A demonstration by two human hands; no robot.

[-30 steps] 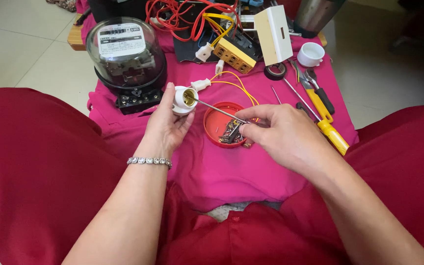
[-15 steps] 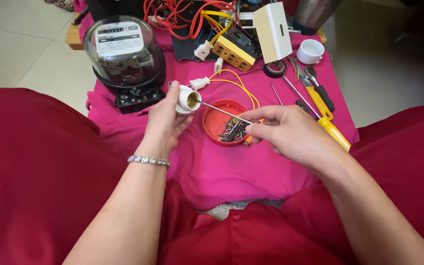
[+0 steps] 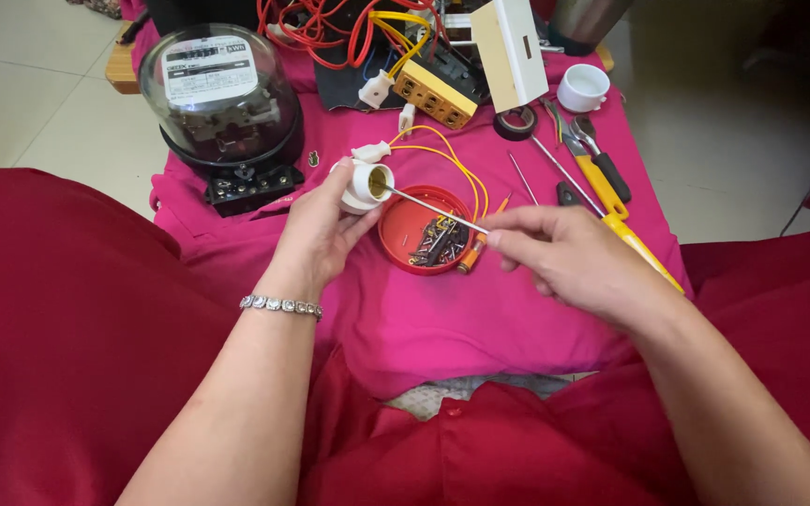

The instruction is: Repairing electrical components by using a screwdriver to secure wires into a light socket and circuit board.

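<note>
Looking down through the head camera, I am seeing my left hand [image 3: 316, 234] closed around a white lamp socket [image 3: 364, 185], gripping it with its brass-lined mouth turned toward my right side. My right hand [image 3: 564, 258] is pinching the handle end of a thin metal screwdriver [image 3: 433, 212] between thumb and fingertips, and the shaft is reaching leftward so that its tip is sitting inside the socket's opening. Yellow wires [image 3: 452, 167] are looping from the socket's back toward the far edge of the pink cloth [image 3: 442, 319] that is covering the low table.

Just under the shaft, near the cloth's middle, a round red lid [image 3: 414, 220] is lying open side up, holding a heap of small screws; a small orange tester [image 3: 475, 253] is resting against its right rim. At the far left corner an electricity meter [image 3: 219, 108] is standing under a clear glass dome, a rectangular white label showing on its face above a black terminal base. Along the far edge I am seeing a yellow terminal block [image 3: 435, 94], a tall cream-white rectangular box [image 3: 510, 52] leaning upright, a roll of black tape [image 3: 517, 122] and a small white cup [image 3: 583, 87]. Near the right edge, a yellow-handled screwdriver [image 3: 625, 225] and pliers [image 3: 583, 150] are lying side by side.
</note>
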